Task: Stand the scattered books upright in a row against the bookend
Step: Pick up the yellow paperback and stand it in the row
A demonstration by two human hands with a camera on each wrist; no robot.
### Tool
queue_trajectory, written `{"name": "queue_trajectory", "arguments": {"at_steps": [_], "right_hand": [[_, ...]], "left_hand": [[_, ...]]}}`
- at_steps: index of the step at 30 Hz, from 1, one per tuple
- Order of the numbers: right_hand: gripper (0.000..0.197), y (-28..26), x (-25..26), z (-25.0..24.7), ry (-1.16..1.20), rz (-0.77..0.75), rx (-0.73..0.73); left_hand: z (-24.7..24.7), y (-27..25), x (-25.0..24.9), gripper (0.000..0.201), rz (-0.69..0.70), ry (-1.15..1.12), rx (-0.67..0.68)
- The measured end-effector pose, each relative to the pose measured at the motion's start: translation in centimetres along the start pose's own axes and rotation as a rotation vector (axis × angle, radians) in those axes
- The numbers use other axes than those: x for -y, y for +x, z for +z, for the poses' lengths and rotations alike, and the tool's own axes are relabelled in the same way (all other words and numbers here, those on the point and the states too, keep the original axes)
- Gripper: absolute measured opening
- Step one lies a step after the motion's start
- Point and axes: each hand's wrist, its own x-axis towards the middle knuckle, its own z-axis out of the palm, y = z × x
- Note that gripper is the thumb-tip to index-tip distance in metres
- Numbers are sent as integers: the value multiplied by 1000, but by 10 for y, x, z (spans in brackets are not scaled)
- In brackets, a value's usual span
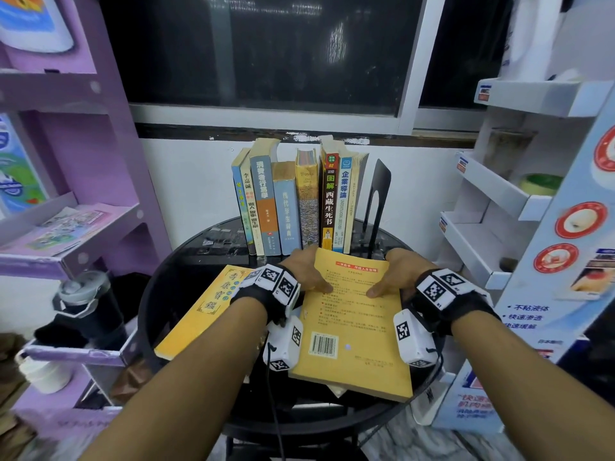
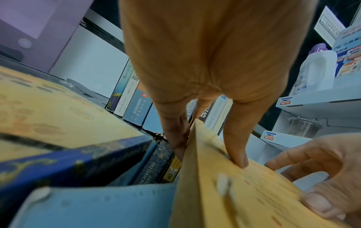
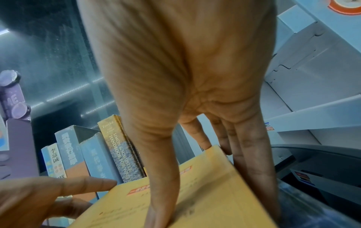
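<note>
Both forearms reach in from the near edge, and between them lies the yellow paperback, back cover up with its barcode toward the person. Each of the hands takes one long side: the left hand has its thumb flat on the cover and its fingers tucked under the left edge, and the right hand mirrors it on the other side, thumb on top, fingers down along the right edge. Held this way from both sides, the book can probably be tipped up onto its bottom edge without the pages fanning open. It rests on other flat books rather than on the round black desk itself; a second yellow book lies just to its left, and the left wrist view shows a blue-covered one beneath.

Farther back, a row of upright books already stands, spines facing out. The black bookend stands just to its right. The paperback's far edge nearly touches the row's base, so it would likely need lifting clear first. A purple shelf unit flanks the desk on the left and white cardboard shelves on the right, narrowing the room to swing.
</note>
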Motion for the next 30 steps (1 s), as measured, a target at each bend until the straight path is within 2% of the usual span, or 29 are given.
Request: {"name": "queue_trajectory", "arguments": {"at_steps": [4,6,8,12,18,23,30], "right_hand": [[56,-1,2,-7,3,-17,-47],[73,-1,5,-10,-3,-32,-89],[84,-2,8,-14,20,-41,-124],[88,-7,16,-25,118,-78,-209],[79,-21,28,-44,326,-202,-336],[68,-37,46,-51,371,-318,-502],[58,-52,54,-44,387,-467,-703]], "left_hand": [[-8,-4,-4,96,41,-45,-56],[-12,-8,-7,104,56,-81,-83],[-16,-9,-7,105,79,-152,-117],[-23,-16,-11,98,132,-281,-242],[-35,-19,-20,92,178,-625,-358],[-46,-25,-29,72,221,-839,-451],[-65,-35,-30,51,312,-883,-498]]}}
